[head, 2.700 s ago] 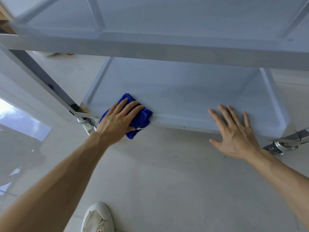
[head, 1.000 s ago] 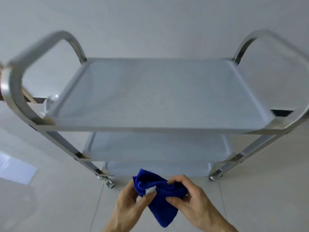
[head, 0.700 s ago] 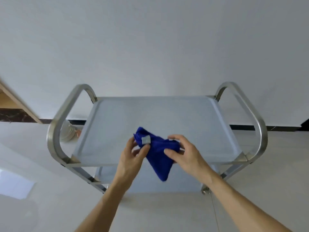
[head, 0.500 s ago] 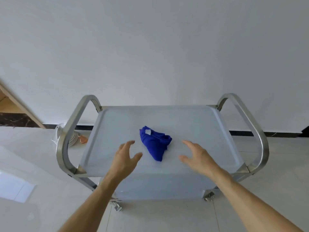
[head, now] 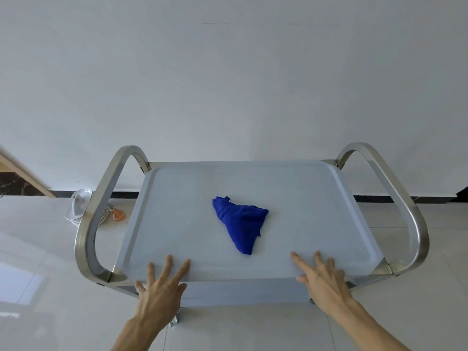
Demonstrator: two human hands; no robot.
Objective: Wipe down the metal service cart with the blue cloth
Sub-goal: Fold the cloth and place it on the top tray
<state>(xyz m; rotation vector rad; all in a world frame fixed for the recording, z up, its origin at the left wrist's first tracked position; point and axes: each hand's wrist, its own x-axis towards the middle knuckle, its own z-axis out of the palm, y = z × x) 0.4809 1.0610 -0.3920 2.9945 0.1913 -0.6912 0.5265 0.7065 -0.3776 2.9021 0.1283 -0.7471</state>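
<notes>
The blue cloth [head: 241, 222] lies crumpled near the middle of the top shelf of the metal service cart [head: 177, 211]. Neither hand touches it. My left hand [head: 162, 287] hovers over the shelf's near edge at the left, fingers spread and empty. At the near right edge my right hand [head: 321, 277] is also spread and empty. Both hands sit nearer to me than the cloth. A curved steel handle rises at each end of the cart. The lower shelves are mostly hidden beneath the top one.
A white wall stands just behind the cart. On the tiled floor at the left lie a white appliance [head: 77, 209] and a small orange object [head: 118, 215]. A wooden door frame [head: 22, 173] shows at the far left.
I rose from the bottom shelf, brought the cloth up in both hands and dropped it on the top shelf. Both hands have since drawn back to the near edge.
</notes>
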